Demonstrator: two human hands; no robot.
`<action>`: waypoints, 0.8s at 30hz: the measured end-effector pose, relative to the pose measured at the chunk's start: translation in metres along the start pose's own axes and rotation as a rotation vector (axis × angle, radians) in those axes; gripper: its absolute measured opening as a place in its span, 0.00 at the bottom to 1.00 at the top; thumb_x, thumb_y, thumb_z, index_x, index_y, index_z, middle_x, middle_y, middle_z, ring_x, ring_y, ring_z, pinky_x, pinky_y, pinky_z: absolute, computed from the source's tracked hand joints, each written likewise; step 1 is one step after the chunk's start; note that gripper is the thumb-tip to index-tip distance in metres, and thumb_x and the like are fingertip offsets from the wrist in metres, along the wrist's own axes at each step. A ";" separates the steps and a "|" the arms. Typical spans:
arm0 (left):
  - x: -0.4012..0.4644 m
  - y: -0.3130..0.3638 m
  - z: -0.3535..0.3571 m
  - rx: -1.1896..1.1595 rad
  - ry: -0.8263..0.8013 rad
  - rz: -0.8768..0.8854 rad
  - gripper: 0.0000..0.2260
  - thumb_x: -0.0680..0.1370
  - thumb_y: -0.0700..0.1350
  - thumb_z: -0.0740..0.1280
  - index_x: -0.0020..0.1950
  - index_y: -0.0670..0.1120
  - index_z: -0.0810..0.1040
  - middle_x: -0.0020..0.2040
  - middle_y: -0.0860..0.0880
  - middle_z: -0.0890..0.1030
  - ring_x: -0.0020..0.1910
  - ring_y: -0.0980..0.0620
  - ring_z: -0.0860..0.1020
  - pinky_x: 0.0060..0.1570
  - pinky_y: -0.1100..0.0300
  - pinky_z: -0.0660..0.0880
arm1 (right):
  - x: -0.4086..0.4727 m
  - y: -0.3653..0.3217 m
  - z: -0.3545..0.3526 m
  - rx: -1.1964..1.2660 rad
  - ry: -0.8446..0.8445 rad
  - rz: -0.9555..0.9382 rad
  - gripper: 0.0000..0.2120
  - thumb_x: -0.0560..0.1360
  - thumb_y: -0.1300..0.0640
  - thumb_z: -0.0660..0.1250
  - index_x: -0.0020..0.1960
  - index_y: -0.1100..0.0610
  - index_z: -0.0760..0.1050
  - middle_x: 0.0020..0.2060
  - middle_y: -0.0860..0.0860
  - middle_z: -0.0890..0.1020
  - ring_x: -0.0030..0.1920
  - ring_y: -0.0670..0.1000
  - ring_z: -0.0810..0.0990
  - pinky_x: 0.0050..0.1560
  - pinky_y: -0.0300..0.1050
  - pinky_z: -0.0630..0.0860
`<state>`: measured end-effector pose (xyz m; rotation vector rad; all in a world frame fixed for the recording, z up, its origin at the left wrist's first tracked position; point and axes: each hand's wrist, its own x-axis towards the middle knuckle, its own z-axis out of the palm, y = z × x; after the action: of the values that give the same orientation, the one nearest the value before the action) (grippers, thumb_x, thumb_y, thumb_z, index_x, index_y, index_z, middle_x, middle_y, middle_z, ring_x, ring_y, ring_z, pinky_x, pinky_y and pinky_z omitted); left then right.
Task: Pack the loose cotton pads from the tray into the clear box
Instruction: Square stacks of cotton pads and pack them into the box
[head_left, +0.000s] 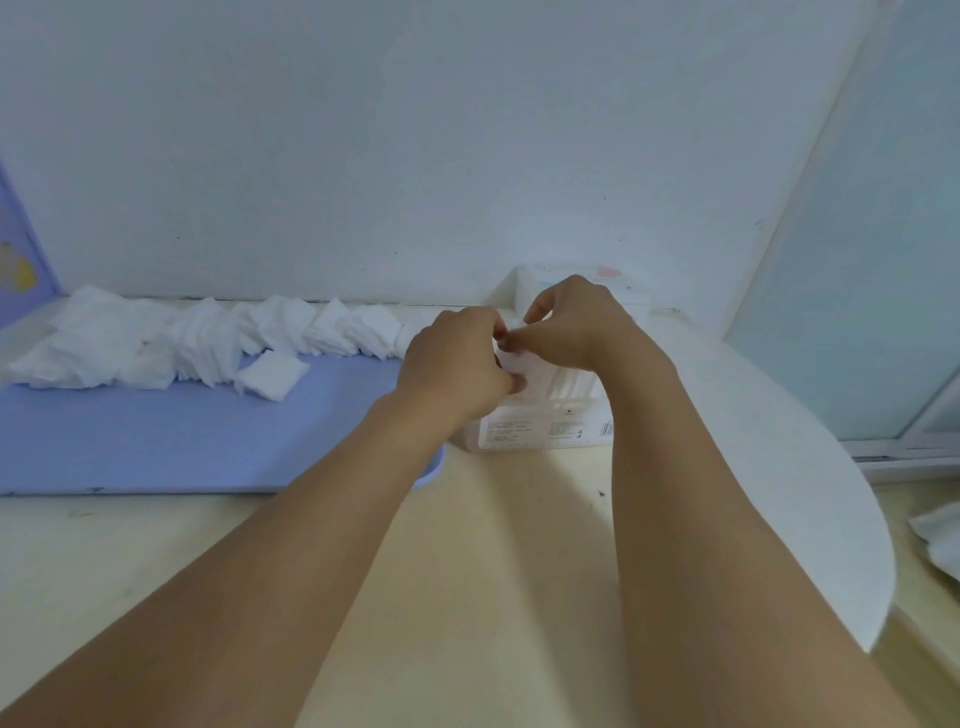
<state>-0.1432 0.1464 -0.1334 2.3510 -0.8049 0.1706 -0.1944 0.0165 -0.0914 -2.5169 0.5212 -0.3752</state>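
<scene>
In the head view, both hands are held together over the clear box (545, 410), which stands on the pale table (493, 571) just right of the blue tray (156, 431). The left hand (454, 366) is curled, and a small bunch of white pads (511, 358) is pinched between its thumb and fingers. The right hand (569, 325) is also curled, its fingertips (506, 340) brought against those of the left hand and closed on the same bunch from the other side. The bunch is held at the top of the box; whether it is already inside cannot be told, since the hands hide the opening. More white pads are seen through the box wall, stacked on edge. A printed label is seen on the near face of the box.

Loose pads (197, 343) are heaped in a long row along the far edge of the tray, against the wall (415, 130), and one pad (270, 375) lies apart, nearer on the tray floor. Behind the hands, a white pack (631, 293) with a pink mark is partly hidden. A white curved sheet (810, 493) lies at the right of the table.
</scene>
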 end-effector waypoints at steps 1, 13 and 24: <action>0.000 0.000 -0.001 0.017 -0.007 0.000 0.22 0.70 0.52 0.77 0.62 0.52 0.78 0.52 0.52 0.84 0.55 0.49 0.80 0.54 0.53 0.76 | 0.000 0.001 0.000 0.010 0.003 0.000 0.23 0.68 0.42 0.78 0.51 0.61 0.84 0.46 0.55 0.85 0.48 0.54 0.84 0.46 0.47 0.79; -0.002 0.002 -0.003 0.022 0.007 0.017 0.26 0.68 0.51 0.78 0.64 0.54 0.76 0.49 0.52 0.84 0.51 0.48 0.81 0.50 0.52 0.78 | 0.003 0.002 -0.007 0.068 0.021 -0.146 0.04 0.72 0.54 0.77 0.42 0.55 0.85 0.31 0.44 0.80 0.34 0.42 0.77 0.33 0.34 0.70; -0.001 -0.001 -0.005 0.006 0.080 0.039 0.22 0.69 0.50 0.80 0.61 0.52 0.81 0.47 0.53 0.85 0.50 0.50 0.81 0.49 0.56 0.76 | 0.004 0.003 -0.004 -0.007 -0.001 -0.154 0.01 0.72 0.59 0.76 0.41 0.57 0.86 0.32 0.48 0.82 0.34 0.46 0.80 0.38 0.42 0.76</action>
<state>-0.1432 0.1508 -0.1309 2.3195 -0.8126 0.2815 -0.1932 0.0100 -0.0891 -2.5713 0.3299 -0.4299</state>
